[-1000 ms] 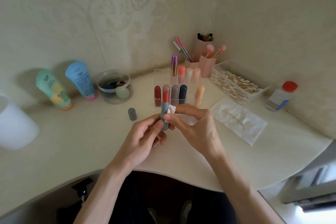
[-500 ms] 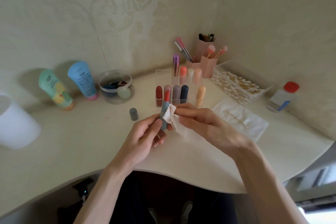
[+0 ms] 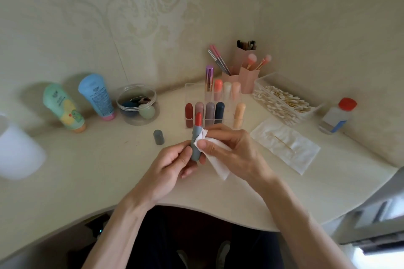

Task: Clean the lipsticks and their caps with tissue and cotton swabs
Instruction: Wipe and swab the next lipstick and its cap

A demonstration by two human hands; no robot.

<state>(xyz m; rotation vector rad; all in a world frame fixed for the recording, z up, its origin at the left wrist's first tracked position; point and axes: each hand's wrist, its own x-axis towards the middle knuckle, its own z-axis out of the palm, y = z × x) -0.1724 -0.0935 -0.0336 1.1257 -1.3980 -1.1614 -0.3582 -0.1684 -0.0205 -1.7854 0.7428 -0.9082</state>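
Two hands at work on an uncapped lipstick above the desk (image 3: pixel 91 172).

The left hand (image 3: pixel 172 164) has its fingers curled round the grey-blue barrel of the lipstick (image 3: pixel 195 142) and holds it upright with the red bullet standing clear on top. The right hand (image 3: pixel 236 150) pinches a folded white tissue (image 3: pixel 218 165) between thumb and fingers, pressed to the barrel's right side, with its loose end hanging below the hand. The grey cap (image 3: pixel 158 137) stands alone on the desk at ten o'clock from the hands. At twelve, just behind them, a clear rack (image 3: pixel 188 94) holds capped lipsticks. At two sits a clear box of cotton swabs (image 3: pixel 284 102). At three, a second tissue (image 3: pixel 301 155) lies flat with one swab on it.
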